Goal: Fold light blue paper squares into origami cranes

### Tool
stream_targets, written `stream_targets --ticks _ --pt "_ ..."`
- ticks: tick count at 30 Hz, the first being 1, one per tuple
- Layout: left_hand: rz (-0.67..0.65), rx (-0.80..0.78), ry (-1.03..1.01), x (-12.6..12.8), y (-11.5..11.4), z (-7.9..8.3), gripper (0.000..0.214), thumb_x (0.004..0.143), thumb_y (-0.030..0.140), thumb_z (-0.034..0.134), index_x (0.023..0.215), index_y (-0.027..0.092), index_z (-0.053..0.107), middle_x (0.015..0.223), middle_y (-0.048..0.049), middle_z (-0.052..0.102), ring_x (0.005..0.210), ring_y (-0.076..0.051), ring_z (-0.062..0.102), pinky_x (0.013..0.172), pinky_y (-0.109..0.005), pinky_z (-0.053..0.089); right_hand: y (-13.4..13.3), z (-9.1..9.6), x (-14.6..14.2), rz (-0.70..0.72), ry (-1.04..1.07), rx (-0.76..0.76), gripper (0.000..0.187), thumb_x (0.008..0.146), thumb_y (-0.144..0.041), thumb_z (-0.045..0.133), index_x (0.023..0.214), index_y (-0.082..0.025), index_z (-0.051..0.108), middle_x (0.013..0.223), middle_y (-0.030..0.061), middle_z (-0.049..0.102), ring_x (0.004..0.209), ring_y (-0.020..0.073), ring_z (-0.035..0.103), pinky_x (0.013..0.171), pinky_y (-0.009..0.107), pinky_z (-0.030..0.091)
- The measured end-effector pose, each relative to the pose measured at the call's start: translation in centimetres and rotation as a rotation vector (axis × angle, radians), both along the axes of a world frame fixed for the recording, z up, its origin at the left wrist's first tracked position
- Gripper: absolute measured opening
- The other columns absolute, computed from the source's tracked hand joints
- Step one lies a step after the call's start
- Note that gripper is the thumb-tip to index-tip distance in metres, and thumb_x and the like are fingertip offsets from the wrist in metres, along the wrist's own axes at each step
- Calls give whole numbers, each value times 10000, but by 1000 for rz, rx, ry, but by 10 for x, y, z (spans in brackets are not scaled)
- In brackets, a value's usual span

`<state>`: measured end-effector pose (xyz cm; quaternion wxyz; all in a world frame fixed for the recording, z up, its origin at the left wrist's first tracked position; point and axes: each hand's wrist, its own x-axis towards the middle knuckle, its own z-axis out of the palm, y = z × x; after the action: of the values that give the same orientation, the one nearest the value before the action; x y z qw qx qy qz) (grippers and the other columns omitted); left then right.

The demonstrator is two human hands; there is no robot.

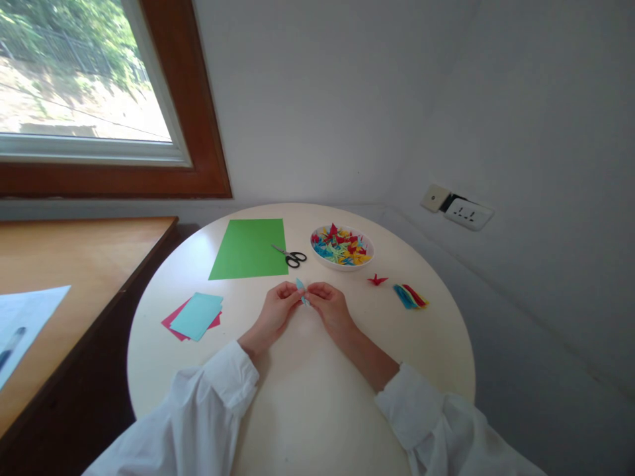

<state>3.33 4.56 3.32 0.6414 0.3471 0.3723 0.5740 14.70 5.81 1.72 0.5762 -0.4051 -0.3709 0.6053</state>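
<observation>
A small piece of folded light blue paper (300, 285) is pinched between my two hands above the middle of the white round table (317, 396). My left hand (279, 305) grips its left side with thumb and fingers closed. From the other side, my right hand (330, 307) pinches it too, and the fingertips nearly meet. Part of the paper is hidden by the fingers. Just beyond the hands lie black-handled scissors (294, 258), partly on a green sheet (252, 248). To the right of my right hand rests a red paper crane (377, 280).
A white bowl (342, 267) full of colourful paper cranes stands at the back. Several coloured folded papers (411, 297) lie at the right, and light blue squares (197, 316) over pink squares (174, 322) at the left. A wooden desk (99, 248) stands beyond the table's left edge.
</observation>
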Motion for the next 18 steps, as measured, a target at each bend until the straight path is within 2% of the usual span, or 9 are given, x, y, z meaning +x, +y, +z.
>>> stream_targets --ticks 6,11,18 --pt "26 3 14 -2 3 -4 247 516 267 756 620 129 579 591 11 597 560 -73 537 590 -203 413 -1 1 1 30 -63 -16 216 494 -229 732 671 -173 623 631 -16 647 594 107 580 595 248 457" --pt "61 -4 13 -3 3 -2 246 527 269 752 608 131 565 564 18 584 542 -71 527 565 -199 400 0 0 2 96 -214 62 172 561 -295 693 658 -160 649 651 3 648 607 113 566 563 240 448" --pt "89 11 23 -2 2 2 269 528 295 750 610 132 553 557 14 594 534 -82 539 591 -225 428 2 -4 2 93 -269 119 159 609 -317 646 619 -158 647 625 8 636 591 115 555 538 235 450"
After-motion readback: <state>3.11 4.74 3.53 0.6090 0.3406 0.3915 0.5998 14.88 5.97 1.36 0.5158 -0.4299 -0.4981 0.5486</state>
